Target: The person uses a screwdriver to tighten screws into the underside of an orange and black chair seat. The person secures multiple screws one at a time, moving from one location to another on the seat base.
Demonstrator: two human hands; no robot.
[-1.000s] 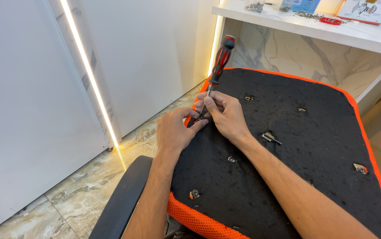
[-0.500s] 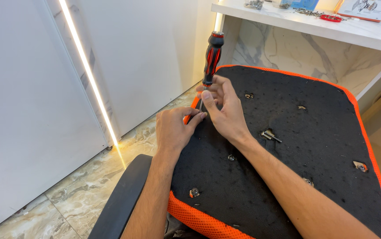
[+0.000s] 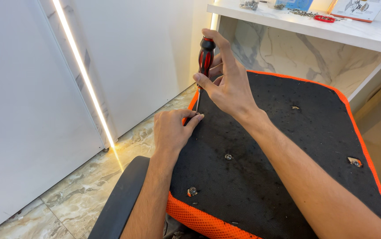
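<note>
Screwdriver [image 3: 206, 57] stands nearly upright at the upper middle of the frame, its tip down at the left edge of the black seat [image 3: 288, 146]. Right hand [image 3: 228, 84] is closed around the red-and-black handle, forefinger capping the top. Left hand [image 3: 173, 130] pinches at the tip; I cannot tell what it grips. It looks a light, stiff tool, its ribbed handle the sure place to hold. Bolts [image 3: 192, 191] stud the seat's underside.

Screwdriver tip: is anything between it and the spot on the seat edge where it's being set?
Nothing visible blocks it. The right hand holds the screwdriver upright; its shaft runs straight down to the seat edge, where the left hand fingertips pinch around the tip, hiding the contact point.
</note>
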